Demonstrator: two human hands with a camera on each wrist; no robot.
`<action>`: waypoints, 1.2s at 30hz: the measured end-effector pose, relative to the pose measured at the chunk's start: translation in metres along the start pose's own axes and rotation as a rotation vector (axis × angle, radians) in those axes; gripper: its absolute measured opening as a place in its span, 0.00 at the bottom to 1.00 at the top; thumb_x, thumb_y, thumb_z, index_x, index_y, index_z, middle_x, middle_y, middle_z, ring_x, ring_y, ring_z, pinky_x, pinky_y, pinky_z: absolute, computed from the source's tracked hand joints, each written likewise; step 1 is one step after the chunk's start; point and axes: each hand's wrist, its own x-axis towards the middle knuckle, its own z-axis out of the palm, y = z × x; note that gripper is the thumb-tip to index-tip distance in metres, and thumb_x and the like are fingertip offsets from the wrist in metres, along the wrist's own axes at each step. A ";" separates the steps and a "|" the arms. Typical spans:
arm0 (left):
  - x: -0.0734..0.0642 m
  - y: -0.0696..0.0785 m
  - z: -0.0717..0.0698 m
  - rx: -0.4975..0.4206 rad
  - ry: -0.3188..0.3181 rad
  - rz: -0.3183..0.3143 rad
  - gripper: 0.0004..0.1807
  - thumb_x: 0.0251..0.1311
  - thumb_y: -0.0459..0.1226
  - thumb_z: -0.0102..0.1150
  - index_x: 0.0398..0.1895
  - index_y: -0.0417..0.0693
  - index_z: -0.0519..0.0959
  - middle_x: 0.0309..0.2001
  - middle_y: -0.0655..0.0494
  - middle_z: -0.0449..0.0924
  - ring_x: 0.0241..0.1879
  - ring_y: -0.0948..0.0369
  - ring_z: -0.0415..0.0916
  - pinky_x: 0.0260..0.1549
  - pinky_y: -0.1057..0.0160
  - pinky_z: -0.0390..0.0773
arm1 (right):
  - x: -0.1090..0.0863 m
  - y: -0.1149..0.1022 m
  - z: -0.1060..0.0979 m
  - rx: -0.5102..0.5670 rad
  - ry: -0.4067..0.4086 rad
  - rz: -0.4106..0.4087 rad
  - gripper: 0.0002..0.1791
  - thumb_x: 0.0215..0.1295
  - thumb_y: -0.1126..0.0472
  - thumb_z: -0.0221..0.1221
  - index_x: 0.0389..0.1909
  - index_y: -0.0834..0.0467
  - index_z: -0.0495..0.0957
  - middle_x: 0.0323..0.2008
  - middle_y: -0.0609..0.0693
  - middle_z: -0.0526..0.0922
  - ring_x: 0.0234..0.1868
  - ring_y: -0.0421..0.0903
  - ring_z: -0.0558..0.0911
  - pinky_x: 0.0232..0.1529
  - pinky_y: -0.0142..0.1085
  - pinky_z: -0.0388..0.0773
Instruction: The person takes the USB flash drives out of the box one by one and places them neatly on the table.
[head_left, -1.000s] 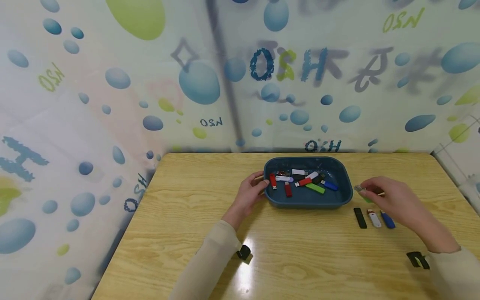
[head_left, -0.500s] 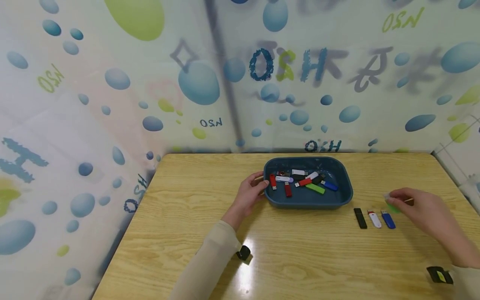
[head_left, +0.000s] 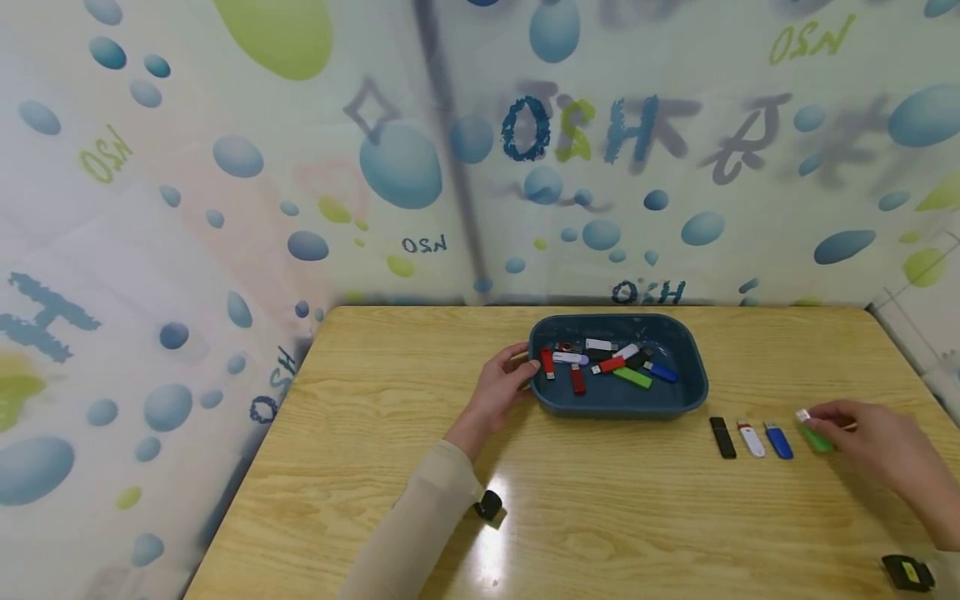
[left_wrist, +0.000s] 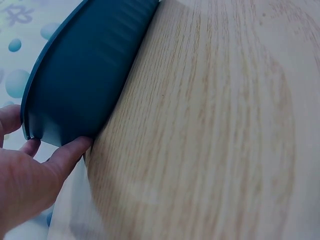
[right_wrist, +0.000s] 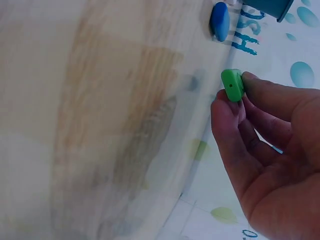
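In the head view my right hand (head_left: 873, 437) pinches a green USB stick (head_left: 816, 437) between thumb and fingertips, low over the table at the right. The right wrist view shows the rounded end of this green stick (right_wrist: 233, 85). To its left lie a black USB stick (head_left: 722, 437), a white and red one (head_left: 750, 439) and a blue one (head_left: 778, 441), side by side in a row. My left hand (head_left: 501, 387) holds the left end of a dark blue plastic bin (head_left: 622, 410), its digits against the wall and rim.
Inside the bin lie several USB sticks, among them a green one (head_left: 632, 377), a blue one (head_left: 661, 372) and a red one (head_left: 577, 379). A wood-grain table (head_left: 600, 517) carries everything. Behind it hangs a patterned sheet (head_left: 420, 75).
My right hand has carried the green USB stick from beside the bin rightward, past the blue stick, and lower toward the table. My left hand and the bin have stayed put.
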 end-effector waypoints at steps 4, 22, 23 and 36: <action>0.000 -0.001 -0.001 -0.004 0.001 -0.002 0.25 0.73 0.33 0.59 0.72 0.43 0.72 0.66 0.38 0.74 0.58 0.47 0.79 0.57 0.50 0.81 | 0.001 0.004 0.002 -0.010 -0.027 -0.009 0.18 0.72 0.60 0.64 0.44 0.76 0.81 0.33 0.66 0.85 0.35 0.64 0.83 0.31 0.55 0.80; 0.002 -0.002 -0.001 -0.007 -0.005 -0.006 0.26 0.73 0.34 0.59 0.72 0.43 0.72 0.66 0.39 0.74 0.59 0.47 0.79 0.58 0.49 0.80 | 0.004 0.000 0.010 -0.020 -0.026 0.035 0.16 0.71 0.60 0.65 0.40 0.73 0.82 0.34 0.67 0.84 0.35 0.66 0.82 0.34 0.58 0.77; 0.002 -0.002 -0.001 -0.007 -0.004 -0.007 0.26 0.73 0.34 0.59 0.72 0.43 0.72 0.66 0.39 0.74 0.59 0.47 0.78 0.58 0.49 0.80 | 0.004 0.001 0.010 -0.021 -0.029 0.037 0.16 0.70 0.60 0.65 0.40 0.73 0.82 0.34 0.67 0.84 0.36 0.66 0.82 0.34 0.58 0.76; 0.001 0.001 0.000 -0.011 0.003 -0.017 0.25 0.73 0.33 0.60 0.72 0.44 0.72 0.68 0.39 0.73 0.61 0.45 0.77 0.60 0.47 0.79 | 0.001 0.000 0.007 -0.033 -0.073 0.058 0.18 0.72 0.58 0.64 0.40 0.74 0.83 0.38 0.71 0.84 0.41 0.75 0.80 0.37 0.63 0.75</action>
